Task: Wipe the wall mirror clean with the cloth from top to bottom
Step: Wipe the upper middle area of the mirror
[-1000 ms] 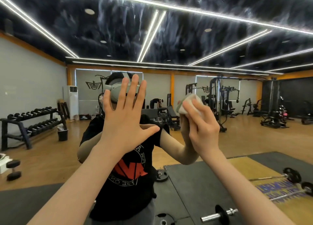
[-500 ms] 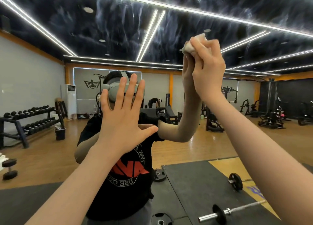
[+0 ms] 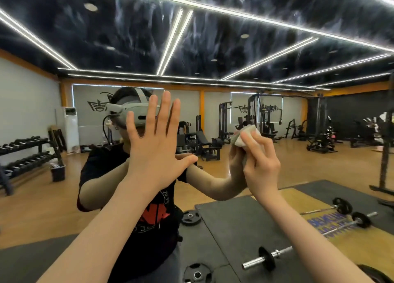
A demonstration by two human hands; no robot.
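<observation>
The wall mirror (image 3: 213,48) fills the whole view and reflects a gym and my own figure. My left hand (image 3: 156,148) lies flat against the glass at head height, fingers spread, holding nothing. My right hand (image 3: 259,165) presses a bunched white cloth (image 3: 245,136) onto the mirror, to the right of the left hand and at about the same height. The cloth sticks out above my fingers and meets its own reflection. Smeared streaks show on the upper glass over the dark reflected ceiling.
In the reflection, a dumbbell rack (image 3: 25,154) stands at the left and weight machines (image 3: 255,120) at the back. A barbell (image 3: 268,259) and weight plates (image 3: 190,217) lie on black mats on the wooden floor behind me.
My right hand went up to the top of the glass with the cloth, then came back down to head height. The left hand stayed flat on the mirror.
</observation>
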